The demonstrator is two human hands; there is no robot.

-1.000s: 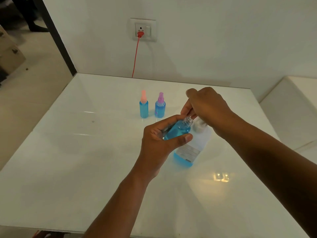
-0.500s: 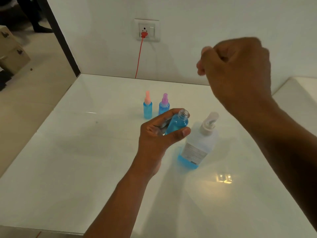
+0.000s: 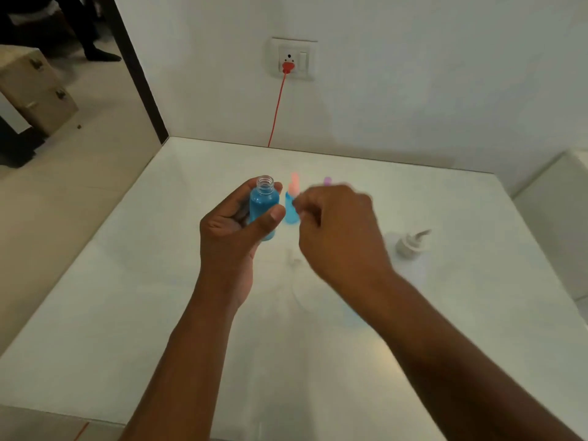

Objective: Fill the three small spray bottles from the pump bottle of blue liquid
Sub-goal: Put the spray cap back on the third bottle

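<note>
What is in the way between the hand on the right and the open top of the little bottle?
Nothing visible. The left hand holds the open spray bottle upright, its neck bare with no cap on. The right hand is close beside it, blurred, with only air between them. The pink-capped bottle stands on the table farther back, not between them.

The uncapped small bottle (image 3: pixel 263 207) is clear plastic filled with bright blue; behind it one blue bottle wears a peach-pink cap (image 3: pixel 294 182), another a purple cap (image 3: pixel 327 181). The pump head (image 3: pixel 410 242) is pale grey-white on a glossy white table (image 3: pixel 159 281), and a red cord (image 3: pixel 277 106) runs from a red plug (image 3: pixel 288 67) down the white wall (image 3: pixel 445 74).
</note>
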